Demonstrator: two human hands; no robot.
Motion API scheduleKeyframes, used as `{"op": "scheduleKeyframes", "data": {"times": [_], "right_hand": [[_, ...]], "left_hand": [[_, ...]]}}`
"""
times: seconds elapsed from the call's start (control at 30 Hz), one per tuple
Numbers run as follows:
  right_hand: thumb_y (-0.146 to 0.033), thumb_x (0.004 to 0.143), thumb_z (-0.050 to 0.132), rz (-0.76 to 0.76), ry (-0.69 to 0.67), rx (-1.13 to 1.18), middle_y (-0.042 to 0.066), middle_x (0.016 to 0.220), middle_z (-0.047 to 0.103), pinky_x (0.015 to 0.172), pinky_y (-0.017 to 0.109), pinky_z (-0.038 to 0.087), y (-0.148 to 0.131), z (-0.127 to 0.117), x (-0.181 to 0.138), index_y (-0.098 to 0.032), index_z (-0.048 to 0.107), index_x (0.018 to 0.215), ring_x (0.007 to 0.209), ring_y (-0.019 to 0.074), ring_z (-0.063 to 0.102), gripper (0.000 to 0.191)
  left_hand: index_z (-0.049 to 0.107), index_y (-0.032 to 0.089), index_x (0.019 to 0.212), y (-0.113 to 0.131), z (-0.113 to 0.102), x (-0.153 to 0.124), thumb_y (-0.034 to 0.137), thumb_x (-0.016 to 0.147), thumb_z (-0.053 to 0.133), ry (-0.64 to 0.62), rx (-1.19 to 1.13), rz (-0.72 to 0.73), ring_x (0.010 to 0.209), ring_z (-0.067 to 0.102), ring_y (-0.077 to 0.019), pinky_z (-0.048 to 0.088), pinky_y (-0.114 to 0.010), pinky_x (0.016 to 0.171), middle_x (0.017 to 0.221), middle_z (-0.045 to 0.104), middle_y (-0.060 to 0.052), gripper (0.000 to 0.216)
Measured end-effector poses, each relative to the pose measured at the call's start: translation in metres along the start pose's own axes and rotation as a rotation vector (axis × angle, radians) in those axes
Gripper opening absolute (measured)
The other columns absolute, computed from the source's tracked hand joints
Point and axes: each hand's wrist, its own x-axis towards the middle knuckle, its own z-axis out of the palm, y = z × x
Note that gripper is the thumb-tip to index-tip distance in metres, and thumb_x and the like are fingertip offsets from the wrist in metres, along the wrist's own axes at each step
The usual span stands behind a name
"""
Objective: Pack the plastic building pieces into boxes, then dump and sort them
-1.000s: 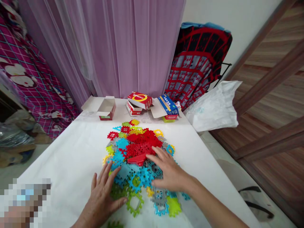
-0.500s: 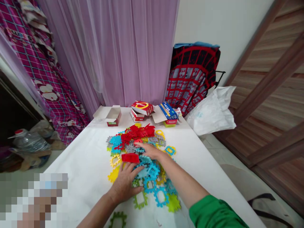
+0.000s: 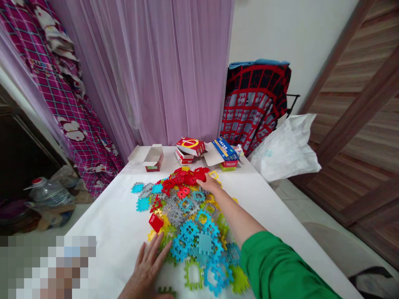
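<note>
A heap of interlocking plastic building tiles in several colours lies on the white table. At its far end, my right hand (image 3: pixel 209 183) has its fingers closed on a red tile (image 3: pixel 201 177), among other red tiles (image 3: pixel 178 178); its fingertips are partly hidden. My left hand (image 3: pixel 149 262) is spread open at the near left of the heap, holding nothing. Just beyond its fingertips sits a solid red block (image 3: pixel 156 223), tilted on yellow pieces (image 3: pixel 164 224). Blue tiles (image 3: pixel 187 236) fill the near middle, with grey tiles (image 3: pixel 176 215) behind them and a green frame tile (image 3: pixel 193 274) in front.
Along the back edge of the table (image 3: pixel 106 232) stand an open carton (image 3: pixel 153 160), a red box (image 3: pixel 190 146) and a blue box (image 3: pixel 225 148). A white plastic bag (image 3: pixel 285 147) is at the right edge. A water bottle (image 3: pixel 46 193) stands off to the left.
My right hand has moved from mid-heap to the red tiles at the far end. My left hand has come off the red block and drawn back towards me. The block sits farther left.
</note>
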Motion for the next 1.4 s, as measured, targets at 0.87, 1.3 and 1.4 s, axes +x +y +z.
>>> {"op": "scheduleKeyframes", "data": {"times": [0.87, 1.3, 1.4], "right_hand": [[-0.052, 0.072, 0.070, -0.526, -0.068, -0.250, 0.011, 0.162, 0.022, 0.113, 0.070, 0.008, 0.088, 0.060, -0.182, -0.035, 0.035, 0.151, 0.147, 0.0423, 0.017, 0.088], [-0.052, 0.092, 0.049, -0.587, 0.235, -0.068, 0.011, 0.138, 0.057, 0.109, 0.045, 0.036, 0.015, 0.015, -0.014, -0.023, 0.061, 0.131, 0.128, 0.0265, 0.051, 0.051], [-0.046, 0.094, 0.048, -0.590, 0.182, -0.120, 0.010, 0.128, 0.063, 0.104, 0.041, 0.041, -0.034, 0.011, 0.029, -0.022, 0.066, 0.122, 0.120, 0.0249, 0.056, 0.041]], "left_hand": [[0.050, 0.027, 0.138, -0.100, -0.081, 0.202, 0.062, 0.086, 0.045, 0.012, -0.217, -0.319, 0.129, 0.052, -0.0279, 0.038, -0.046, 0.109, 0.140, 0.057, -0.009, 0.063], [0.059, 0.037, 0.129, -0.075, -0.053, 0.140, 0.057, 0.088, 0.048, -0.080, -0.165, -0.207, 0.125, 0.056, -0.0254, 0.039, -0.050, 0.110, 0.137, 0.060, -0.004, 0.047], [0.060, 0.035, 0.128, -0.103, -0.057, 0.129, 0.056, 0.089, 0.045, -0.029, -0.109, -0.318, 0.132, 0.050, -0.0278, 0.036, -0.053, 0.112, 0.144, 0.054, -0.007, 0.047]]}}
